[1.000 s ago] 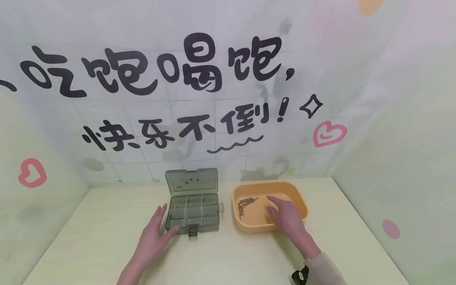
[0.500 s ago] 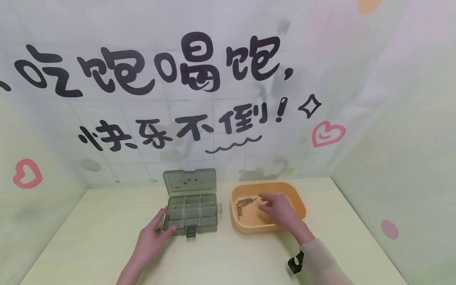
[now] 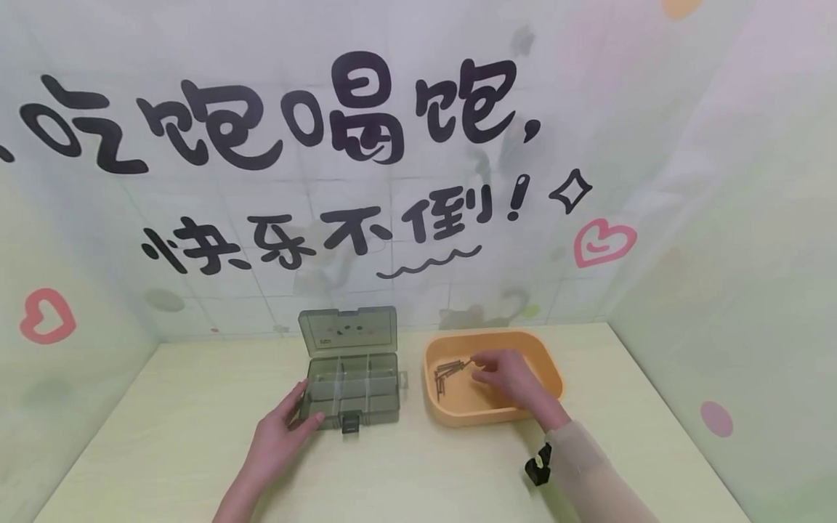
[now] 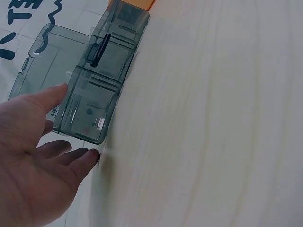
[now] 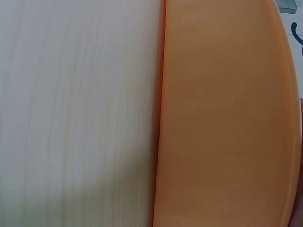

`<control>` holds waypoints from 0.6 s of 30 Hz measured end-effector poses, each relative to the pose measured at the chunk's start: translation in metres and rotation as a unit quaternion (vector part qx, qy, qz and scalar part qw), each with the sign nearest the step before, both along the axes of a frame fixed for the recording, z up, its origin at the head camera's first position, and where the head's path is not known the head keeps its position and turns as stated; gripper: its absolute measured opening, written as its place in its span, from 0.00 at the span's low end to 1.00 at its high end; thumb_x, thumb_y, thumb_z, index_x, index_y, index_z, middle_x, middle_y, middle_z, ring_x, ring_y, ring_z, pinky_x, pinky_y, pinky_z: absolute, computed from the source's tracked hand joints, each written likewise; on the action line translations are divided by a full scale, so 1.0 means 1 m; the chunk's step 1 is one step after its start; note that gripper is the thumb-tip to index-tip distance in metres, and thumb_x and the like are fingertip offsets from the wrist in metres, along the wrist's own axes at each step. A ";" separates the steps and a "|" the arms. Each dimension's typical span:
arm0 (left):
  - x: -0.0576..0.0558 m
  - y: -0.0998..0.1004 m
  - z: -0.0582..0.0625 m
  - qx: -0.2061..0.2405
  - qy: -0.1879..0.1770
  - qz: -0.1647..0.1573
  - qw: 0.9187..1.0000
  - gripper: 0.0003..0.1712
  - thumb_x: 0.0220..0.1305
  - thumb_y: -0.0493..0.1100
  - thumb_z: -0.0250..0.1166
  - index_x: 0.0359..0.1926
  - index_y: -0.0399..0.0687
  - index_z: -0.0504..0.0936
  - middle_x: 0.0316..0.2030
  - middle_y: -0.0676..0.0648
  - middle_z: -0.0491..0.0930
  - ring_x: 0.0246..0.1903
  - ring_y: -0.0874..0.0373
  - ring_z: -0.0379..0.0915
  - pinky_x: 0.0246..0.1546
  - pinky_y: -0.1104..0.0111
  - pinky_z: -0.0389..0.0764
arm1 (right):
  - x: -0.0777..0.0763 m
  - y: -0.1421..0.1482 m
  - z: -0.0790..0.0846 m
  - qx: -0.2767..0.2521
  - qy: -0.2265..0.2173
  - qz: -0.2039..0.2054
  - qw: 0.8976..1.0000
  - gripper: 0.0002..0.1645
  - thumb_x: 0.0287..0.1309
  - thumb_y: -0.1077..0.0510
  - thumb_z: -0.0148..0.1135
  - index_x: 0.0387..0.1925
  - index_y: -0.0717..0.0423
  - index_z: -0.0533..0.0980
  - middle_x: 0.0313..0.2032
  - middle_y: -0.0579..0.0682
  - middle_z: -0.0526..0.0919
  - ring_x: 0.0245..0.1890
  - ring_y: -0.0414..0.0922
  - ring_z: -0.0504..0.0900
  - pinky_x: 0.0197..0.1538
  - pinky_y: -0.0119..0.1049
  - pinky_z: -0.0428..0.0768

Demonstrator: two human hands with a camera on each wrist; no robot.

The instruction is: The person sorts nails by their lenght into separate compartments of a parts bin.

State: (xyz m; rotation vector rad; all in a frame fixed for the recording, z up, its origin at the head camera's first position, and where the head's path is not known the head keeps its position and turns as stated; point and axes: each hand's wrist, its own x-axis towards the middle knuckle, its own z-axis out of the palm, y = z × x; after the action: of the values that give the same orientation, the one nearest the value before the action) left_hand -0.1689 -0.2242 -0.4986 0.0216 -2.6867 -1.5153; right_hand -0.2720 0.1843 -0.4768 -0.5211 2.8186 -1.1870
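Note:
A grey see-through compartment box stands with its lid raised. My left hand rests at its front left corner, thumb by the front wall and fingers along the left side. In the left wrist view those fingers look relaxed, not wrapped around the box. To the right sits an orange tray holding several thin metal screws in a loose pile. My right hand reaches into the tray, index fingertip at the end of one screw, thumb apart below it. The right wrist view hides the fingertips behind the tray wall.
The box and tray stand near the back of a pale wooden table. Behind them rises a printed backdrop with black lettering, and side panels border the table. A black clip-like piece hangs by the right sleeve.
My right hand has moved left inside the tray, from the middle to the screws, its fingertips lower. The left hand keeps its place at the box. The view has shifted slightly.

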 end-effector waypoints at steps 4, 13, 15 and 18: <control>0.000 0.001 0.000 0.002 0.004 0.004 1.000 0.44 0.69 0.43 0.70 0.78 0.36 0.57 0.72 0.25 0.58 0.63 0.28 0.67 0.58 0.55 0.78 | -0.005 -0.002 -0.004 -0.006 0.003 0.012 1.000 0.17 0.63 0.64 0.70 0.52 0.68 0.83 0.50 0.62 0.87 0.44 0.54 0.87 0.49 0.46 0.88; 0.000 0.001 -0.002 0.010 0.006 0.010 1.000 0.42 0.70 0.42 0.69 0.77 0.37 0.59 0.72 0.26 0.58 0.62 0.27 0.68 0.56 0.56 0.81 | -0.017 -0.005 -0.010 0.019 0.036 0.022 0.999 0.12 0.62 0.66 0.69 0.47 0.67 0.85 0.45 0.61 0.88 0.47 0.57 0.87 0.55 0.52 0.85; 0.001 0.000 -0.002 0.014 0.005 0.012 1.000 0.41 0.70 0.42 0.69 0.77 0.37 0.60 0.72 0.26 0.59 0.62 0.27 0.68 0.55 0.56 0.81 | -0.019 -0.007 -0.009 0.023 0.039 0.019 0.999 0.10 0.62 0.67 0.69 0.45 0.66 0.86 0.43 0.60 0.89 0.47 0.57 0.87 0.55 0.52 0.85; 0.002 -0.001 -0.001 0.015 0.006 0.018 1.000 0.39 0.71 0.41 0.68 0.76 0.37 0.63 0.72 0.26 0.60 0.62 0.28 0.69 0.55 0.56 0.81 | -0.021 -0.011 -0.007 0.029 0.037 0.015 0.999 0.09 0.61 0.67 0.70 0.43 0.65 0.86 0.42 0.59 0.89 0.45 0.55 0.87 0.54 0.51 0.85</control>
State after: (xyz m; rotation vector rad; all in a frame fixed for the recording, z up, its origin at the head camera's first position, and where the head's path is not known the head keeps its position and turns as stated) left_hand -0.1666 -0.2249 -0.5000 0.0608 -2.6399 -1.5410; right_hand -0.2935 0.1735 -0.4840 -0.6144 2.8846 -1.0985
